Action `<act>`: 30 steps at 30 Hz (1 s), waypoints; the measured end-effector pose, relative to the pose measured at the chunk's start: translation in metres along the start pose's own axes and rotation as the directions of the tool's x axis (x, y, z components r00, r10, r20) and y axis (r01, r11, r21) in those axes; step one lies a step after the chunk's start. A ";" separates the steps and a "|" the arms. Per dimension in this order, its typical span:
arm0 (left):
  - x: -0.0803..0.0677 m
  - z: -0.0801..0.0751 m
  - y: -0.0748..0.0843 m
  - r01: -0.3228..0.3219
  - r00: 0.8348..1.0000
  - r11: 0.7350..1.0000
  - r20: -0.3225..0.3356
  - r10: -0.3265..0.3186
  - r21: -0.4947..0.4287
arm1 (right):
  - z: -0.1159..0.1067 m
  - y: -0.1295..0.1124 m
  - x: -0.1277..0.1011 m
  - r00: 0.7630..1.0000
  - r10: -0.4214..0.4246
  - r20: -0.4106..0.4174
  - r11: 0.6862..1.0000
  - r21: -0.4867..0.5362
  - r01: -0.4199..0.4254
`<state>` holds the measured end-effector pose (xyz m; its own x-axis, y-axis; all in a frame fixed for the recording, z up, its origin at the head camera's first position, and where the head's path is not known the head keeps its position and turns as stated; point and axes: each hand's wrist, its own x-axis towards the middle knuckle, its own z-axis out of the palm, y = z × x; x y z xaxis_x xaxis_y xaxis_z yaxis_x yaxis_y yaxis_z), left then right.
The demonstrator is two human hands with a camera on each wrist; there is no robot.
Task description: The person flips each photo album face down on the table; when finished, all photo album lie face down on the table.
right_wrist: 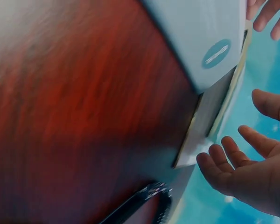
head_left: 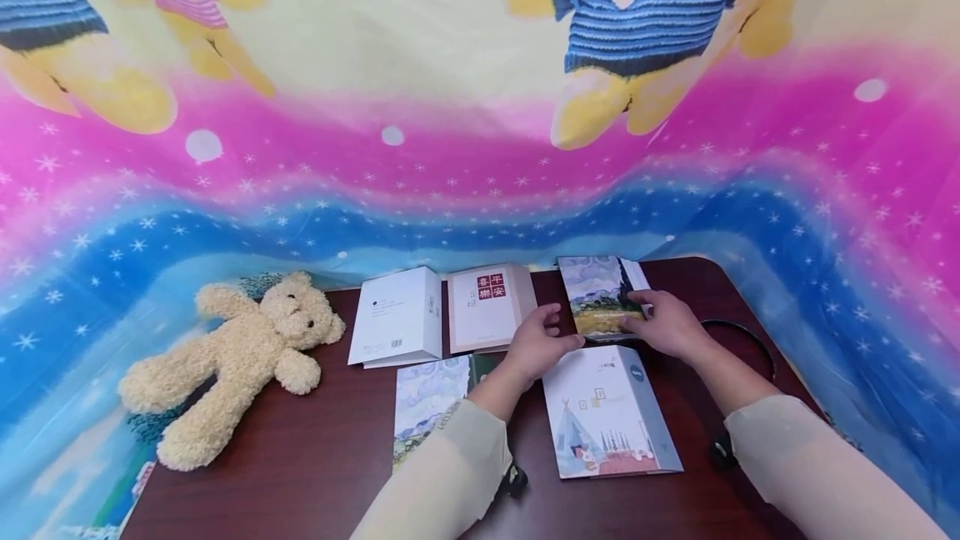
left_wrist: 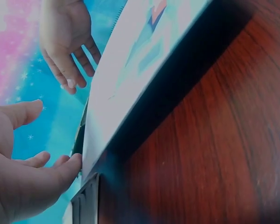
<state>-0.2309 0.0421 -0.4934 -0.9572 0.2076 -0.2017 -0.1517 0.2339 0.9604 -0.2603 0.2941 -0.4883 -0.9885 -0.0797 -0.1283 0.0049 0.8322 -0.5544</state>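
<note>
A landscape-painted notebook lies at the back right of the table. My right hand is at its right side, fingers loosely bent, fingertips right at the edge in the right wrist view. My left hand hovers at its lower left, thumb pointing toward it and nothing in the grasp. Just below lies a white notebook with a tent drawing; its blue round label shows in the right wrist view. Left of my left hand is a pale notebook with red square characters.
A plain white notebook stands at the back left, beside a cream teddy bear. Another landscape-painted notebook is partly covered by my left sleeve. A black cord curves at the right, and a printed cloth hangs behind the table.
</note>
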 end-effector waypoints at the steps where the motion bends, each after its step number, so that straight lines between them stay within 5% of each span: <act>1: 0.001 0.002 0.000 0.002 1.000 1.000 -0.004 -0.002 -0.006 | 0.000 0.002 0.001 1.000 0.006 -0.003 1.000 -0.006 -0.006; 30: 0.020 0.025 -0.001 0.046 0.999 0.999 -0.028 -0.046 -0.013 | 0.003 0.028 0.002 0.999 0.051 -0.020 0.997 -0.061 -0.052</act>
<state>-0.2434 0.0697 -0.5036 -0.9557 0.1701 -0.2402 -0.1984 0.2306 0.9526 -0.2613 0.3156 -0.5061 -0.9898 -0.0267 -0.1398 0.0466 0.8673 -0.4956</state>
